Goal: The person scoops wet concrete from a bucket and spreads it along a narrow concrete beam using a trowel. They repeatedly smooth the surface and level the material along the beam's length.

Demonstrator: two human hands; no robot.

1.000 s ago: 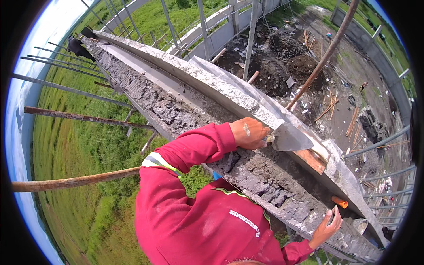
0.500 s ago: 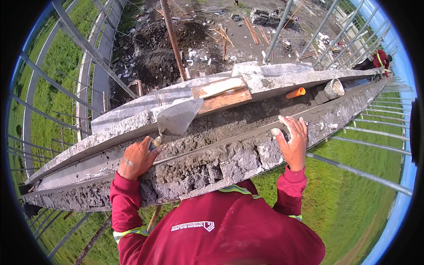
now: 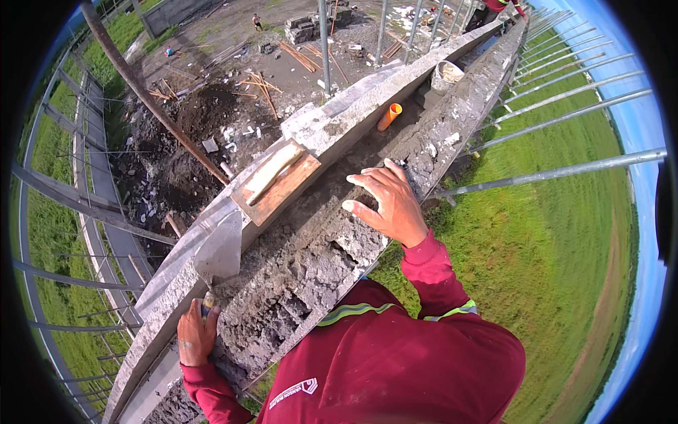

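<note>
My left hand is closed around the handle of a pointed masonry trowel. The trowel's broad, mortar-smeared blade lies against the long raised concrete ledge. My right hand holds nothing; its fingers are bent but apart, and it is over the rough grey mortar near the wall's grassy-side edge. Whether its fingertips press on the mortar I cannot tell. A wooden hand float sits on the ledge between the trowel and my right hand.
An orange pipe stub stands up in the channel, with a mortar-stained bucket farther along. Another person is at the wall's far end. Metal poles stick out over the grass, and a leaning post rises at left.
The view has turned, so the wall now slants steeply up to the right. My left hand still grips the trowel, and my right hand now appears closer to the float.
</note>
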